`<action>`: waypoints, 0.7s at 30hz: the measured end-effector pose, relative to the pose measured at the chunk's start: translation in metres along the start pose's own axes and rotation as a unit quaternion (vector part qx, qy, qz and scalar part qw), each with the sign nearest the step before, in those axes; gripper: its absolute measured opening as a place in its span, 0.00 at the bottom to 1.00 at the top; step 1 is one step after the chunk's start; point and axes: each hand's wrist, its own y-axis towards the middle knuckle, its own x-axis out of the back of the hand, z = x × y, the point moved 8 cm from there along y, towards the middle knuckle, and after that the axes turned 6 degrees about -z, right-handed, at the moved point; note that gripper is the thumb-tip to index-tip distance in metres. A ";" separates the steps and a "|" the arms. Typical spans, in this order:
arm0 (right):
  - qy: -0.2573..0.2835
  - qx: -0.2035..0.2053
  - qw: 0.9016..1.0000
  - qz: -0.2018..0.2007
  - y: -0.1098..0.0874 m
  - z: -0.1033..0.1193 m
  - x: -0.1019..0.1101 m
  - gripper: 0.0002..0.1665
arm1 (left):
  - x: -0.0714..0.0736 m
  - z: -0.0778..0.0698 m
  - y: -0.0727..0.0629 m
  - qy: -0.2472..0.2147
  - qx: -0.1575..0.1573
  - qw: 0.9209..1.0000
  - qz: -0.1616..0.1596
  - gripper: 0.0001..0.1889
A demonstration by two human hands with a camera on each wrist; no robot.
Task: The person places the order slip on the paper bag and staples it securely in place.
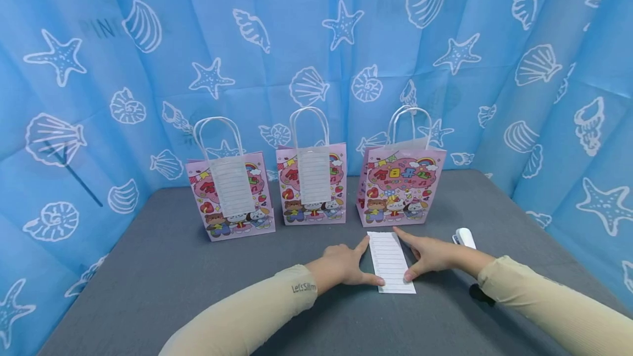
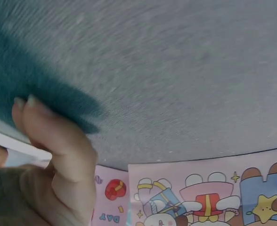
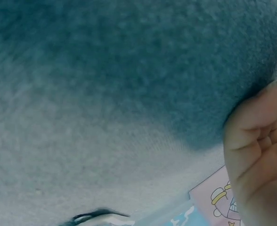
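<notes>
A white slip of lined paper [image 1: 390, 260] lies flat on the grey table in the head view. At its left edge my left hand [image 1: 342, 266] touches it, thumb near the lower corner and index finger near the upper one. My right hand [image 1: 431, 254] spans the right edge the same way, thumb low and index finger at the top. Just behind the slip stands a pink cartoon paper bag [image 1: 400, 180] with white handles. The wrist views show part of the left hand [image 2: 58, 160] and right hand [image 3: 263, 160], with the slip's held edges hardly visible.
Two similar bags, one at left [image 1: 264, 216] and one in the middle [image 1: 292, 210], each have a lined slip hanging over the front. A white stapler-like object [image 1: 465, 237] and a dark object [image 1: 481, 294] lie by the right forearm. A blue curtain [image 1: 316, 43] hangs behind.
</notes>
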 end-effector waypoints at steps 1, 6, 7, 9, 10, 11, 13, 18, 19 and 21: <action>-0.009 0.002 1.000 -0.002 0.000 0.000 0.000 0.69 | 0.001 -0.001 0.000 0.004 0.003 1.000 0.003 0.52; -0.056 0.012 0.998 -0.009 0.000 0.004 0.000 0.65 | 0.004 -0.005 0.000 0.014 0.002 1.000 0.018 0.49; -0.062 0.009 0.998 -0.009 0.001 0.004 0.000 0.65 | 0.004 -0.005 0.000 0.016 0.003 1.000 0.019 0.49; -0.074 0.009 0.997 -0.008 0.002 0.006 -0.001 0.63 | 0.004 -0.005 0.000 0.022 0.003 1.000 0.019 0.49; -0.081 0.010 0.997 -0.008 0.002 0.007 -0.001 0.63 | 0.003 -0.005 0.001 0.026 0.003 1.000 0.018 0.49; -0.083 0.009 0.996 -0.008 0.002 0.007 -0.001 0.62 | 0.003 -0.005 0.001 0.030 0.003 0.999 0.016 0.49; -0.086 0.011 0.996 -0.008 0.002 0.008 -0.002 0.61 | 0.003 -0.006 0.001 0.039 0.006 0.999 0.014 0.50; -0.080 0.012 0.997 -0.014 0.001 0.008 -0.002 0.58 | 0.003 -0.006 0.001 0.035 0.020 0.999 0.007 0.51; -0.079 0.012 0.997 -0.015 0.000 0.008 -0.002 0.57 | 0.004 -0.006 0.002 0.023 0.023 0.999 0.006 0.51; -0.078 0.014 0.997 -0.018 -0.001 0.009 -0.002 0.55 | 0.007 -0.006 0.003 -0.018 0.024 1.000 0.002 0.47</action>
